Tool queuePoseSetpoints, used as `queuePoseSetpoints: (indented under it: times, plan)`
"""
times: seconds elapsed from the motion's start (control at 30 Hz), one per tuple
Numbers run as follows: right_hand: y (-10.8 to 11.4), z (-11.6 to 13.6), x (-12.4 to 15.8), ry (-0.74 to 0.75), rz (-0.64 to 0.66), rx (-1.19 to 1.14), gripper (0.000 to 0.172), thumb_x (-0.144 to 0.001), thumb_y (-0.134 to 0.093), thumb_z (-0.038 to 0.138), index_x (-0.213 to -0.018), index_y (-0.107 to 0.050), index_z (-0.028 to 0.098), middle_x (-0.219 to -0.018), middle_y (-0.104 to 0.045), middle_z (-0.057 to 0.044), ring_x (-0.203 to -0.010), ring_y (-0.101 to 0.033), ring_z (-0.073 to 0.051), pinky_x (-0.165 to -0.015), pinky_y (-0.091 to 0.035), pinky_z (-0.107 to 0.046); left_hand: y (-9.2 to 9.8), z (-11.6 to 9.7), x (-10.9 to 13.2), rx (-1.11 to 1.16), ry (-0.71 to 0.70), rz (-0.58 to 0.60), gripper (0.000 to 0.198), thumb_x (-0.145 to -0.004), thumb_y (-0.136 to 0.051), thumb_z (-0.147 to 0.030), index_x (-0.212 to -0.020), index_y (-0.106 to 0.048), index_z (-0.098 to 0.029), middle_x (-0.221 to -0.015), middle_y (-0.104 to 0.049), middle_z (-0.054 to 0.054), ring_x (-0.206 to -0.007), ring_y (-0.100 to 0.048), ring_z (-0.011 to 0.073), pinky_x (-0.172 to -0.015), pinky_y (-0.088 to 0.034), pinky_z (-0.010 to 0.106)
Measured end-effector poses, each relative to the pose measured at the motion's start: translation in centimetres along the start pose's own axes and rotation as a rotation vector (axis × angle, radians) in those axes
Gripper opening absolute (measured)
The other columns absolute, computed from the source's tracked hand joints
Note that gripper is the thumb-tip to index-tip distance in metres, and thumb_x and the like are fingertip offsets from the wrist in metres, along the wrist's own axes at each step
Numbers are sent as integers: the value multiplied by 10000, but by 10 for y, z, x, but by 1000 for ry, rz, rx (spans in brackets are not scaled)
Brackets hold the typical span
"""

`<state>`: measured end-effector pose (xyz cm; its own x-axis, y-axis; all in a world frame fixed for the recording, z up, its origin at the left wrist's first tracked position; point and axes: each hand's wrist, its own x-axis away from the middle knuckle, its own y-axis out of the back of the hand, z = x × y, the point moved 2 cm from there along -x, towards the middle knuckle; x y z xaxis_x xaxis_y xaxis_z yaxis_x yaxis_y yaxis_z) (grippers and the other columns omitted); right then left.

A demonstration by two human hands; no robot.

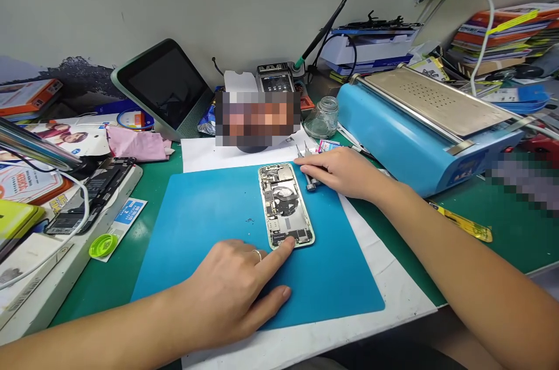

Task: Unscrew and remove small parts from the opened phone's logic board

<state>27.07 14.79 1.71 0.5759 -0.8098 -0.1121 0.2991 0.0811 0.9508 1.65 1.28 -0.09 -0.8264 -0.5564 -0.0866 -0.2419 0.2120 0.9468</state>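
Note:
An opened phone [286,204], its inner boards bare, lies lengthwise on a blue work mat [205,224]. My left hand [231,291] rests flat on the mat, fingers stretched out, and its fingertip touches the phone's near end. To the phone's right, my right hand [345,172] lies on the mat's far edge with its fingers closed round the handles of metal tweezers [309,175]. The tweezer tips point away towards the wall.
A blue heating machine [423,125] with a metal top stands at the right. A glass jar [325,116], a tilted tablet [163,87] and a soldering iron [323,32] are behind the mat. At left lie another opened phone [94,192], a green cap [102,245] and a pink cloth [135,144].

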Motion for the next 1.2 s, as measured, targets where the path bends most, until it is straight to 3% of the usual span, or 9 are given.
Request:
queuePoseSetpoints:
  times: [0.07,0.13,0.23,0.33,0.43,0.53,0.83,0.97,1.2]
  plan:
    - [2,-1,1,-8,-3,-11,363,-1054,-505,340,-1321,-734,249,-1152,-832,-59,-963,-779,-280,-772,-524,-372,0,0,0,-2,1,-3,482,-1119,-362,-371,-1547,-298,-160,-786,-696,-10,-597,-667,230,-538,-404,368]
    - [4,-3,1,-19,-5,-30,368,-1058,-486,344,-1333,-695,218,-898,-833,-46,-790,-751,-253,-674,-468,-335,0,0,0,0,2,-12,484,-1118,-365,-370,-1549,-297,-160,-773,-690,-12,-590,-662,224,-542,-396,359]
    - [8,-4,3,-22,0,-64,281,-1035,-476,301,-1211,-670,197,-638,-709,21,-610,-650,-209,-607,-392,-298,0,1,0,1,3,-9,488,-1113,-381,-366,-1548,-300,-161,-764,-687,-13,-587,-657,220,-540,-382,354]
    - [10,-4,3,-4,18,-77,176,-962,-511,238,-1010,-679,216,-679,-709,13,-620,-618,-191,-620,-368,-291,0,1,0,-1,6,6,493,-1114,-378,-371,-1554,-297,-164,-771,-688,-12,-593,-657,225,-539,-375,358]
    - [10,-4,3,29,62,-80,195,-912,-511,193,-871,-700,224,-774,-753,-15,-702,-646,-199,-654,-374,-302,0,1,0,1,4,10,490,-1121,-361,-379,-1557,-295,-166,-759,-680,-17,-591,-658,227,-542,-377,364]
    - [12,-3,4,63,102,-80,216,-886,-514,178,-839,-718,230,-837,-772,-18,-756,-665,-204,-676,-379,-311,-1,0,0,0,6,5,486,-1123,-355,-378,-1556,-289,-167,-777,-690,-14,-593,-662,229,-540,-387,373]
    - [19,10,8,93,101,-33,167,-918,-593,296,-775,-642,227,-707,-668,2,-615,-571,-166,-586,-331,-298,-2,0,-1,1,10,29,515,-1113,-368,-392,-1557,-251,-160,-840,-721,3,-639,-697,259,-552,-474,411]
    - [21,8,9,100,-16,-84,156,-945,-614,354,-870,-656,223,-790,-706,-17,-671,-621,-176,-625,-417,-297,-1,-1,0,9,15,31,529,-1110,-391,-408,-1558,-252,-166,-853,-727,2,-643,-704,259,-561,-499,416]
    - [27,2,12,72,-438,-249,67,-973,-647,268,-997,-702,237,-809,-727,-8,-671,-661,-162,-593,-500,-278,-2,0,-3,5,18,44,535,-1106,-413,-421,-1550,-254,-169,-877,-739,4,-652,-717,248,-573,-509,401]
